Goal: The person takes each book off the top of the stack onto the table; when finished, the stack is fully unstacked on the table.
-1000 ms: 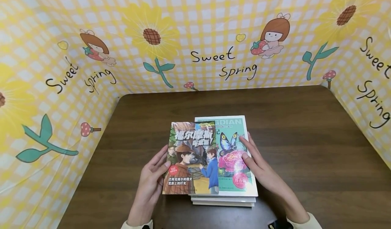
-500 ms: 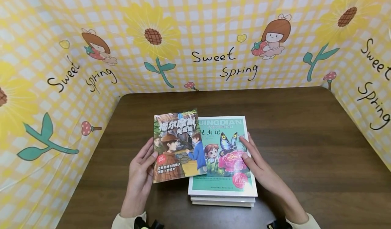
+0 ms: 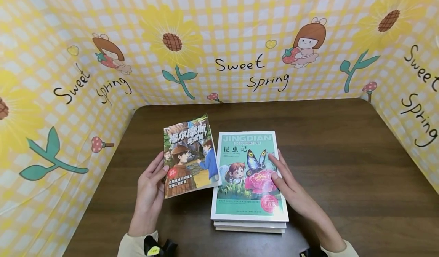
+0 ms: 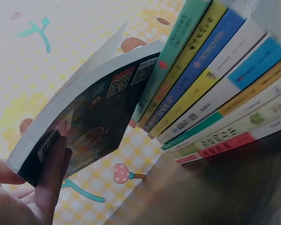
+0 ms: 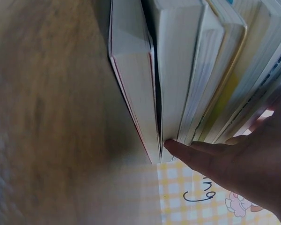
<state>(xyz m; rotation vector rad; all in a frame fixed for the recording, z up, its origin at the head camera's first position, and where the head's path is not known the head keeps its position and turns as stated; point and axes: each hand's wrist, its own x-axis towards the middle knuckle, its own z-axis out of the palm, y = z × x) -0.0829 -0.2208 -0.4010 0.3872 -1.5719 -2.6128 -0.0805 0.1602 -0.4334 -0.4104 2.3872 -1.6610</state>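
A thin comic-style paperback (image 3: 192, 160) with a detective in a brown cap on its cover is held up, tilted, by my left hand (image 3: 151, 186), thumb on the front and fingers behind. The left wrist view shows its dark back cover (image 4: 100, 117) with barcode and QR codes, its front cover lifting slightly. To its right stands a stack of several books, topped by a green book (image 3: 236, 207) with a butterfly and pink flower. My right hand (image 3: 295, 190) rests along the stack's right side, fingertips on the top cover; one finger touches the page edges (image 5: 175, 84) lower down.
The stack's coloured spines (image 4: 210, 84) face left. A dark wooden table (image 3: 336, 142) lies beneath it. Yellow checked cloth (image 3: 233, 21) with printed flowers and lettering surrounds the table at the back and both sides.
My left hand has drawn the paperback leftward and away off the top of the stack, tilting it and uncovering the green book. My right hand has stayed in place.
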